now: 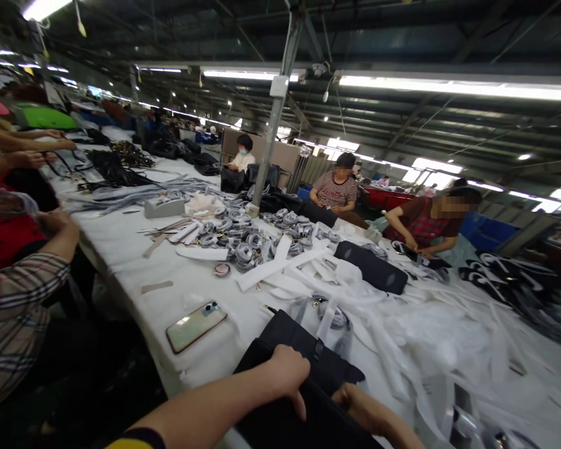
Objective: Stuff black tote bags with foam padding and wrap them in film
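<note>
A black bag (308, 408) lies at the near edge of the white-covered table, with its flap (303, 346) spread toward the far side. My left hand (290, 373) is closed over the bag's upper edge, its fingers curled and partly hidden. On the bag's right side, my right hand (356, 404) grips the edge; its fingertips are tucked out of sight. Just beyond the flap is a coiled strap (334, 315) in clear plastic with a gold-coloured clasp. A phone (196, 325) rests to the left of the bag.
Wrapped strap coils (247, 246), white strips (280, 265) and crumpled plastic (430, 337) cover much of the table (135, 268). Another black bag (371, 267) lies farther back. Co-workers sit across the table and at the left. A metal post (275, 118) rises behind the piles.
</note>
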`<state>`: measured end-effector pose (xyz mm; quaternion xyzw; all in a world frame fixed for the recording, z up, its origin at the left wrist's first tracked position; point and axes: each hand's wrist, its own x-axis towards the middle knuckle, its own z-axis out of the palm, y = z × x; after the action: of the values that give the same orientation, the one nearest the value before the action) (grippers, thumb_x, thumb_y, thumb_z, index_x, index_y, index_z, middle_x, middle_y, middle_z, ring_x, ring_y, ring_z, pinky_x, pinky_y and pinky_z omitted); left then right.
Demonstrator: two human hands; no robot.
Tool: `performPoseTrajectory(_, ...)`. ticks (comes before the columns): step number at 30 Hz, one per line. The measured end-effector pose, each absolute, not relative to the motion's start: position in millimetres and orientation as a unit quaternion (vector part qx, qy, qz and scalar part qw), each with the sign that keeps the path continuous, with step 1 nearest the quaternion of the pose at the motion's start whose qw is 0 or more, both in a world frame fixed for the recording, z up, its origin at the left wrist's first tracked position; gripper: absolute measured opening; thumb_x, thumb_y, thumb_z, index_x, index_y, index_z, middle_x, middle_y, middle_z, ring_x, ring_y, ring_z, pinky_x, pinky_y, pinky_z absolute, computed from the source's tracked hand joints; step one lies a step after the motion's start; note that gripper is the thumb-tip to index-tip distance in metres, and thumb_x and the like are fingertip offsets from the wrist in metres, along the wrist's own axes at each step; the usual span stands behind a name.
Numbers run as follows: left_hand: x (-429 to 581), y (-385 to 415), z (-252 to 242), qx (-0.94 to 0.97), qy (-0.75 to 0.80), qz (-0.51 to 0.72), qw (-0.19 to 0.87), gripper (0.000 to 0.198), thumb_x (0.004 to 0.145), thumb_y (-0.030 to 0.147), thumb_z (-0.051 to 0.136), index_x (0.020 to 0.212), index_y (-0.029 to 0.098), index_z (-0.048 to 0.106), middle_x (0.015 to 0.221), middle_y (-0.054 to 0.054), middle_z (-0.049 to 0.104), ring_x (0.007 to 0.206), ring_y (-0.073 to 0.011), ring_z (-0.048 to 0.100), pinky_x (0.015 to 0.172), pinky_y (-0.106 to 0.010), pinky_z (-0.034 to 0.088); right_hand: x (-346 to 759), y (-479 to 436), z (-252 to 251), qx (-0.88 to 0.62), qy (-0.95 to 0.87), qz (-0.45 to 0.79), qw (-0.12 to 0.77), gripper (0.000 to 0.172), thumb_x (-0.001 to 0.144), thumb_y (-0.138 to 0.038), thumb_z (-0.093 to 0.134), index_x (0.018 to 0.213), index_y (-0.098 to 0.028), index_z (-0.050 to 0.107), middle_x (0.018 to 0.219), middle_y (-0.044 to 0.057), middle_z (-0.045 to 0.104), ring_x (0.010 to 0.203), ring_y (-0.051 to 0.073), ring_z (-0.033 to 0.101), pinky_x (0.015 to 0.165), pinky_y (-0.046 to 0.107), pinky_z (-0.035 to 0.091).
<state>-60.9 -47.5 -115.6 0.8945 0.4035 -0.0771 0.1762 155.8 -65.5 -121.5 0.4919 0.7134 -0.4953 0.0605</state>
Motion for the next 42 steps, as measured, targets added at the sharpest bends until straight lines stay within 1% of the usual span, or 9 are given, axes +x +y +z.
performPoseTrajectory(9,-66.0,-21.7,-167.5,0.891,0.405,-0.042,0.202,0.077,0.048,0.090,0.052,0.077,0.021,0.068,0.084,-0.011,0.072,0.082,-0.0320,0.067,0.072,-0.042,0.052,191.5,-88.6,-137.0,0.605,0.675,-0.410,-0.103,0.054,0.078,-0.066,0.046,0.066,-0.017,0.065,0.064,0.002,0.060,0.063,0.019,0.054,0.061,0.029,0.045)
performPoseTrajectory(13,-68.6,-21.3,-175.7,0.895,0.398,-0.029,0.200,0.080,0.047,0.092,0.048,0.075,0.021,0.068,0.082,-0.010,0.071,0.082,-0.0321,0.067,0.073,-0.041,0.052,226.9,-133.4,-136.9,0.648,0.658,-0.362,-0.126,0.053,0.079,-0.065,0.049,0.096,-0.019,0.069,0.098,0.008,0.068,0.097,0.030,0.060,0.091,0.038,0.045)
performPoseTrajectory(17,-68.6,-21.2,-175.6,0.897,0.393,-0.031,0.199,0.085,0.047,0.094,0.044,0.079,0.020,0.069,0.084,-0.012,0.071,0.083,-0.0336,0.067,0.073,-0.042,0.051,245.6,-173.2,-139.4,0.697,0.571,-0.399,-0.170,0.073,0.065,-0.062,0.066,0.122,-0.016,0.059,0.127,0.012,0.057,0.120,0.034,0.049,0.105,0.041,0.037)
performPoseTrajectory(20,-69.3,-22.1,-175.7,0.896,0.395,-0.029,0.199,0.085,0.047,0.095,0.043,0.081,0.020,0.069,0.085,-0.012,0.072,0.084,-0.0334,0.067,0.074,-0.042,0.051,249.7,-186.9,-144.5,0.704,0.500,-0.442,-0.243,0.081,0.062,-0.060,0.068,0.127,-0.015,0.054,0.116,0.011,0.063,0.106,0.031,0.058,0.092,0.039,0.047)
performPoseTrajectory(24,-69.6,-22.3,-176.3,0.894,0.401,-0.023,0.197,0.085,0.046,0.095,0.043,0.079,0.021,0.069,0.083,-0.011,0.072,0.082,-0.0337,0.067,0.072,-0.042,0.051,253.7,-191.2,-146.6,0.712,0.435,-0.454,-0.313,0.084,0.062,-0.061,0.069,0.128,-0.012,0.051,0.066,0.000,0.058,0.064,0.020,0.059,0.061,0.030,0.047)
performPoseTrajectory(30,-69.1,-22.0,-174.6,0.894,0.403,-0.025,0.192,0.083,0.047,0.095,0.044,0.077,0.021,0.069,0.082,-0.011,0.071,0.081,-0.0331,0.067,0.071,-0.040,0.051,268.4,-194.6,-136.6,0.729,0.424,-0.442,-0.304,0.081,0.064,-0.065,0.064,0.125,-0.013,0.054,0.053,-0.003,0.049,0.050,0.014,0.045,0.047,0.024,0.030)
performPoseTrajectory(35,-69.7,-24.0,-170.8,0.898,0.398,-0.031,0.185,0.083,0.049,0.094,0.043,0.079,0.021,0.069,0.082,-0.011,0.072,0.082,-0.0329,0.067,0.071,-0.039,0.051,286.6,-194.4,-144.1,0.744,0.471,-0.400,-0.255,0.075,0.064,-0.064,0.061,0.121,-0.015,0.058,0.056,-0.001,0.053,0.057,0.019,0.055,0.052,0.028,0.042)
performPoseTrajectory(38,-69.6,-26.0,-166.7,0.901,0.395,-0.029,0.177,0.082,0.050,0.094,0.043,0.079,0.021,0.068,0.084,-0.011,0.072,0.083,-0.0336,0.067,0.071,-0.040,0.051,289.6,-188.7,-145.1,0.747,0.522,-0.340,-0.232,0.067,0.061,-0.060,0.063,0.112,-0.017,0.064,0.079,0.006,0.066,0.079,0.026,0.064,0.073,0.036,0.052)
performPoseTrajectory(42,-69.0,-34.3,-154.1,0.904,0.395,-0.023,0.160,0.081,0.052,0.092,0.044,0.078,0.018,0.067,0.082,-0.013,0.071,0.081,-0.0353,0.067,0.070,-0.042,0.050,263.8,-159.9,-123.4,0.742,0.600,-0.173,-0.246,0.055,0.069,-0.057,0.059,0.107,-0.018,0.065,0.115,0.012,0.063,0.105,0.031,0.058,0.091,0.042,0.047)
